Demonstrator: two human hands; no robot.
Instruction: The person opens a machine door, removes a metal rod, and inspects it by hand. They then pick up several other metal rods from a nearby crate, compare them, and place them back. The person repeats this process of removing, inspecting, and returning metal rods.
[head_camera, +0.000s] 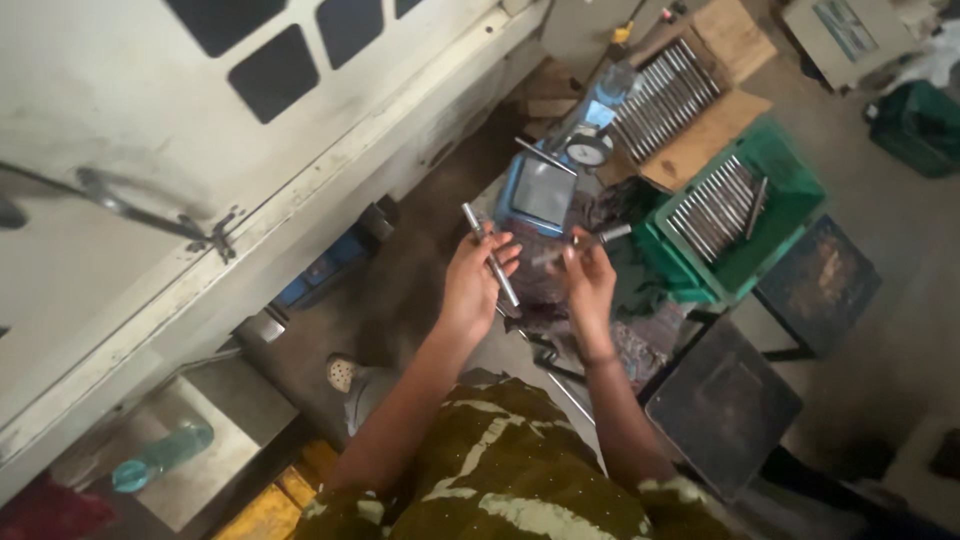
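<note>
Steel rod (490, 262), slim, round and bright, lies slanted across the left hand (475, 285), its upper end pointing to about eleven o'clock and its lower end to five o'clock, past the palm. The fingers (503, 252) of that hand curl around its middle and grip it. At three o'clock from it, the right hand (588, 285) pinches a second, shorter metal pin (603, 237), blurred, between thumb and fingertips, with one end sticking out toward two o'clock. Both hands hover above a cluttered bench (640, 345) strewn with dark rags. At twelve o'clock from the hands sits a blue gauge stand (545, 190) with a round dial. Farther toward two o'clock, a green crate (790, 215) holds a row of similar rods, and a cardboard tray (705, 140) behind it holds another row.
</note>
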